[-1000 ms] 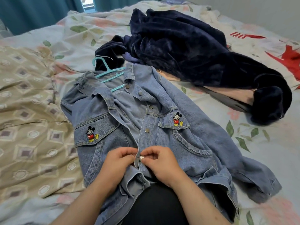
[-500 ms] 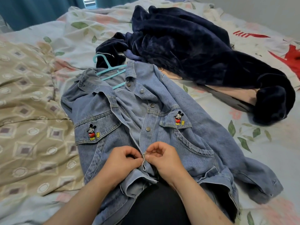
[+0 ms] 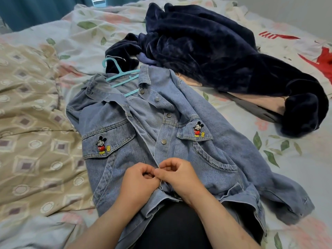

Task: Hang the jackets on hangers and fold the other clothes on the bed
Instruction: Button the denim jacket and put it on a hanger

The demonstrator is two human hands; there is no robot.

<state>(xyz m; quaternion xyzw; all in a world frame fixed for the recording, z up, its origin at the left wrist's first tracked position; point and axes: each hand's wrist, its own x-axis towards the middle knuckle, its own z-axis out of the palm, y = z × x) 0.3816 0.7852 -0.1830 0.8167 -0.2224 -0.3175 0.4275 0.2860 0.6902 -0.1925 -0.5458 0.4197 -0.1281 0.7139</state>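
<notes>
Denim jacket (image 3: 179,141) front: my left hand (image 3: 139,180) and right hand (image 3: 177,175) pinch both edges; I line them squarely before pressing the snap.

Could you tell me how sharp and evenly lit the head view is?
Head view: soft daylight, no glare; denim jacket and both hands, left and right, are fairly sharp; navy plush garment loses detail in shadow; wide-angle bending at edges.
</notes>
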